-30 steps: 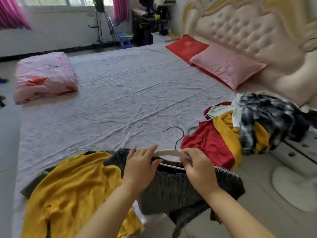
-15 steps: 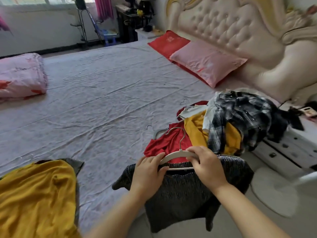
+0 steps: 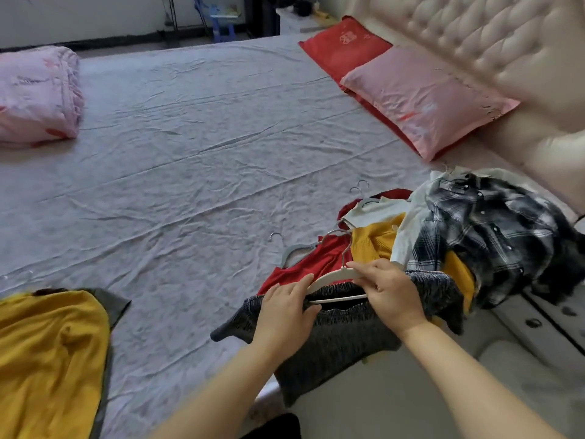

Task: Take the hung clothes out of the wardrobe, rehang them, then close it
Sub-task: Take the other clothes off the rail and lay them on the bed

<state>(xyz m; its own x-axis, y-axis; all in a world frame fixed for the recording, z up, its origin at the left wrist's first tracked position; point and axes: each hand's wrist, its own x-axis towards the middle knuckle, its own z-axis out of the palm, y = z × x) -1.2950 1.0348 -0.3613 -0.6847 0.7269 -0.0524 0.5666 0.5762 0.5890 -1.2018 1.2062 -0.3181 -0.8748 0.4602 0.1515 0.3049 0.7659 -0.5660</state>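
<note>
Both forearms were bare and reached forward from the lower frame, converging. Left hand (image 3: 285, 315) lay palm down, fingers nearly straight over the left arm of the hanger (image 3: 329, 278), thumb beneath, pinching it. Right hand (image 3: 391, 296) was palm down, fingers curled round the hanger's right side. The hands were close together, not touching.

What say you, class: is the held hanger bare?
No, a grey garment hangs on the white hanger held by the left hand and right hand.
</note>
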